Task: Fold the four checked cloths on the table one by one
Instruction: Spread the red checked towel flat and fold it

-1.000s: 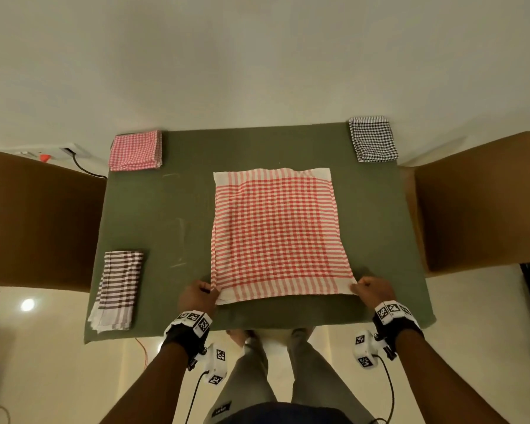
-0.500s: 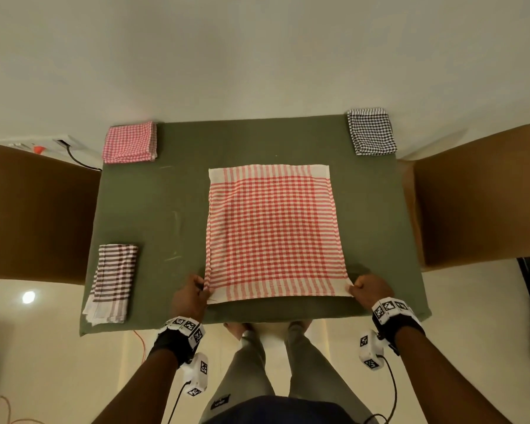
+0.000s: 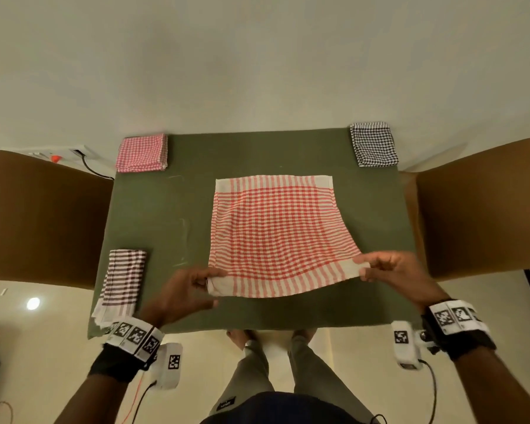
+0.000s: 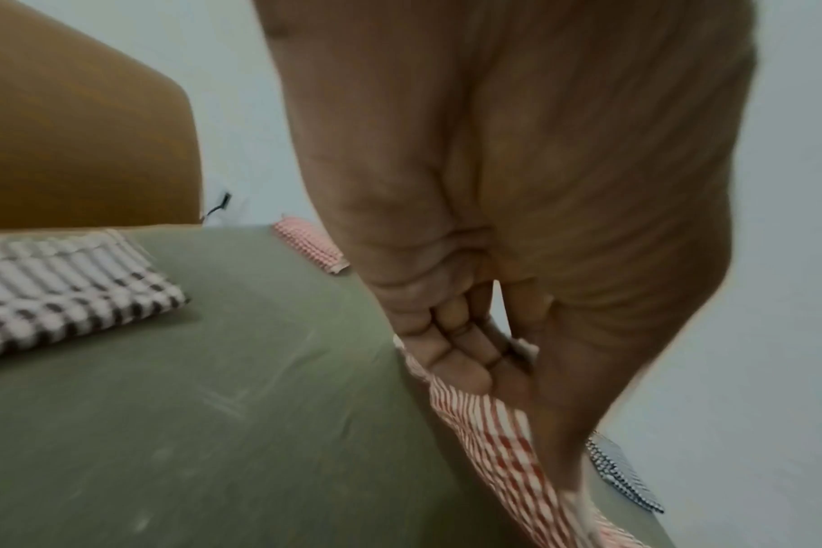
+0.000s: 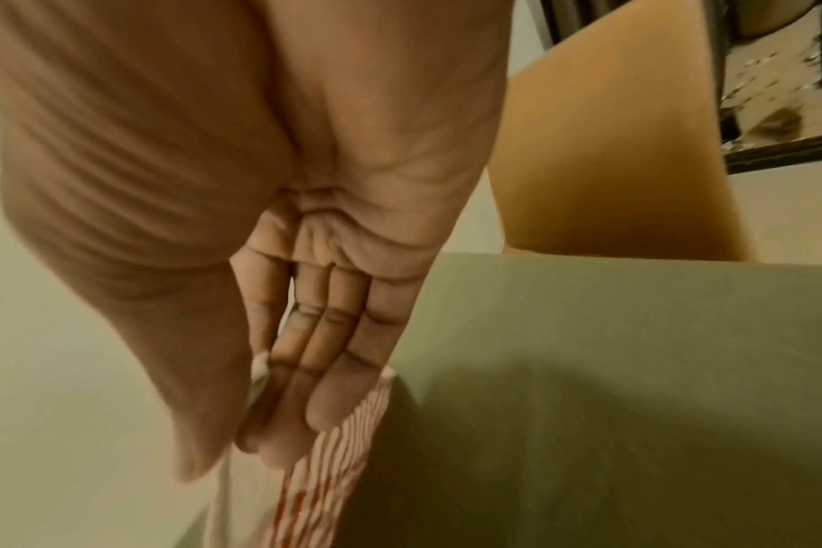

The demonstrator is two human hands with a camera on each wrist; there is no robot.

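A red-and-white checked cloth (image 3: 276, 234) lies spread in the middle of the green table (image 3: 172, 228), its near edge lifted off the surface. My left hand (image 3: 210, 281) pinches the near left corner, and in the left wrist view the cloth (image 4: 493, 437) hangs between thumb and fingers (image 4: 456, 356). My right hand (image 3: 364, 269) pinches the near right corner; the right wrist view shows the cloth (image 5: 324, 467) held under the fingers (image 5: 315, 374). Three folded cloths sit at the table's corners: pink check (image 3: 142, 153), black check (image 3: 374, 143), brown stripe (image 3: 120, 284).
Brown chairs stand at the left (image 3: 40, 218) and right (image 3: 481, 209) of the table. A white socket strip with a cable (image 3: 71, 153) lies on the floor at the far left. My legs and feet (image 3: 270, 338) are below the table's near edge.
Both hands have lifted the near corners of the red cloth off the table and moved them forward; before, they pressed the corners flat at the near edge.
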